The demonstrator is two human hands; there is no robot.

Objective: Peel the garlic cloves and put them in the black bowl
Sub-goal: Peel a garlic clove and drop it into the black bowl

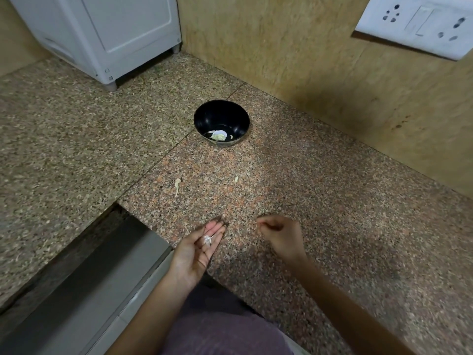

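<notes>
L hand (197, 249): lower centre of frame, palm up, fingers straight and relaxed, gripping nothing.
Garlic clove (206, 240): small, white, papery; lies loose on L hand's fingers.
R hand (280, 237): just right of L, apart from it, knuckles up, fingers curled in w/ tips together; can't tell if they pinch anything.
Black bowl (220, 114): centre, above both hands, upright on granite surface (307, 188).
Pale garlic pieces (218, 135): in bowl bottom.
Peel scraps: long one (177, 186) and tiny one (236, 178), on granite btwn bowl and hands.
White appliance (115, 29): upper left.
Switchboard (419, 24): upper right, on wall.
</notes>
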